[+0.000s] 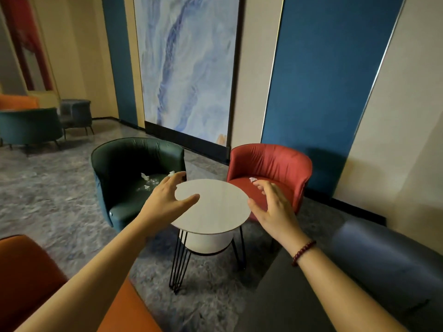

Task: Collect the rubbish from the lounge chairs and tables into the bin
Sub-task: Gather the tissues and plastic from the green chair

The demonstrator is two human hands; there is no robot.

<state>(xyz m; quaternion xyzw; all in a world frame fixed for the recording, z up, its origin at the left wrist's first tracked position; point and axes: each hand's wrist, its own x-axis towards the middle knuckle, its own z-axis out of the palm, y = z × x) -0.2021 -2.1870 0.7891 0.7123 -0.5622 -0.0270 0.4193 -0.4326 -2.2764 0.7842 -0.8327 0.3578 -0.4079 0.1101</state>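
Observation:
Both my arms reach forward over a small round white table [215,212]. My left hand [165,202] hovers at the table's left edge, fingers spread and holding nothing. My right hand [273,207] hovers at the table's right edge, fingers loosely spread, also holding nothing. On the seat of the dark green lounge chair [115,164] lie crumpled white tissue scraps [145,176] and some clear plastic wrap [149,184]. Another white scrap [171,173] shows just beyond my left fingertips. A small white tissue [253,179] lies on the seat of the red lounge chair [282,164].
A white cylindrical container [206,242] sits under the table top inside its black wire legs. An orange chair [31,279] stands near left, a dark blue-grey chair [388,264] near right. More chairs [31,125] stand far left. A marble wall panel [187,68] rises behind.

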